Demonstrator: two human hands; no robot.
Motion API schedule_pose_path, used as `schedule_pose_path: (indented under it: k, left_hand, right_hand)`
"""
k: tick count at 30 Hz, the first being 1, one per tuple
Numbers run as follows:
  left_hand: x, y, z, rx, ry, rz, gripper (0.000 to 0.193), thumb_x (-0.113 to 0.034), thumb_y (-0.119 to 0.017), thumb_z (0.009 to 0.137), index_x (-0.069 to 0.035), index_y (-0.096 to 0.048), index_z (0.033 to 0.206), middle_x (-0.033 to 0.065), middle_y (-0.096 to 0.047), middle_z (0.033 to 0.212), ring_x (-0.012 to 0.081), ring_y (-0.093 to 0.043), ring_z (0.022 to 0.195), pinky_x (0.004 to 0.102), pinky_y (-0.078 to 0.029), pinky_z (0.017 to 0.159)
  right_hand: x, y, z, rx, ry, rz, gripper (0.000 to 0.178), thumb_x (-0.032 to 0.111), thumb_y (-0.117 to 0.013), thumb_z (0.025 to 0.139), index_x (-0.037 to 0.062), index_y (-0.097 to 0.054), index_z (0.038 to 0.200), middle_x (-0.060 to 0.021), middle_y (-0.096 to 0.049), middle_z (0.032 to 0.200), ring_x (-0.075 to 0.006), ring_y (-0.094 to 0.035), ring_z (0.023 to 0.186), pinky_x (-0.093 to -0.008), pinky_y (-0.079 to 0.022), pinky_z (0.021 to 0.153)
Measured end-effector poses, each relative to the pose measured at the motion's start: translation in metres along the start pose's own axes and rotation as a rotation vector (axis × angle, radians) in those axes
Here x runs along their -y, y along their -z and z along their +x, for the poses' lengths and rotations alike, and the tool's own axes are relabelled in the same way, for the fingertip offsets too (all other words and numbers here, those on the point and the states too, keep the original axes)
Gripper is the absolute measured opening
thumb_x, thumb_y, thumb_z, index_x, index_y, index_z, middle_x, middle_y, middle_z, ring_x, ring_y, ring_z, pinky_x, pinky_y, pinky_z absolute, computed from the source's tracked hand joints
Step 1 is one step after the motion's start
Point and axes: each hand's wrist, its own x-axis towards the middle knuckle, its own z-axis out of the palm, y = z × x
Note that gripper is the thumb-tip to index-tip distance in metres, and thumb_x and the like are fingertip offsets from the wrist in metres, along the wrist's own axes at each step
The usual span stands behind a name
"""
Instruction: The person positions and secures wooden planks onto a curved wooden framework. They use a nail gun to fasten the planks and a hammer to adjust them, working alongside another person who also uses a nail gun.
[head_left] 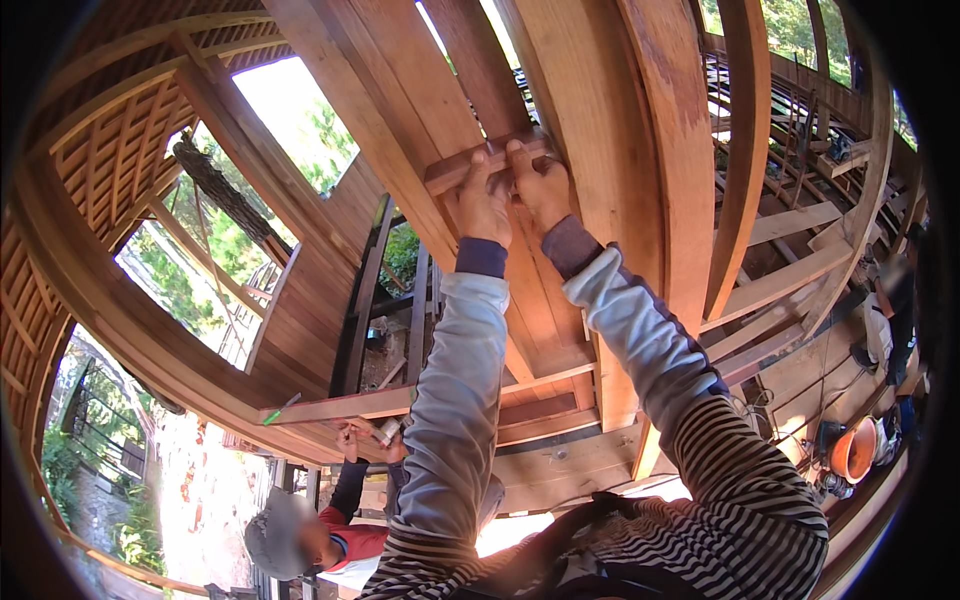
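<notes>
Both my arms stretch up to a short reddish-brown wooden crosspiece [448,176], which lies across the gap between two upright timbers. My left hand [484,205] is closed on its middle, thumb up against the wood. Just to the right, my right hand [541,187] grips the same crosspiece near its right end, with the thumb bent over it. The fingers behind the wood are partly hidden. Beside the piece stand a left upright [385,120] and a broad right post [590,130]. Wooden boards [440,85] with bright slits between them run above it.
At lower left another person [350,535] in a cap raises both hands to a wooden rail [345,408]. A green-tipped tool [281,410] rests on that rail. Curved timbers [745,150] rise at right. An orange bucket [853,455] stands low at right, near another person [890,320].
</notes>
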Motion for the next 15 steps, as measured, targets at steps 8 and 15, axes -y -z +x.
schedule_pose_path:
  k: [8,15]
  left_hand:
    - [0.003,0.018,0.008,-0.107,0.025,0.263,0.045,-0.022,-0.074,0.081,-0.007,-0.050,0.116,0.0079,-0.056,0.111,0.0180,-0.059,0.090,0.0298,-0.053,0.072]
    - [-0.013,-0.003,-0.015,0.001,0.092,0.365,0.036,-0.037,-0.068,0.086,-0.005,-0.062,0.102,-0.0016,-0.058,0.081,0.0086,-0.053,0.071,0.0225,-0.044,0.053]
  right_hand:
    - [0.029,0.004,-0.006,0.209,-0.179,0.074,0.043,0.048,-0.063,0.085,0.0056,-0.062,0.084,-0.0031,-0.058,0.065,-0.0116,-0.052,0.051,-0.0254,-0.041,0.041]
    - [0.020,0.003,0.002,0.287,-0.172,0.295,0.030,0.033,-0.059,0.091,0.0047,-0.058,0.099,-0.0077,-0.062,0.080,-0.0178,-0.061,0.062,-0.0294,-0.052,0.049]
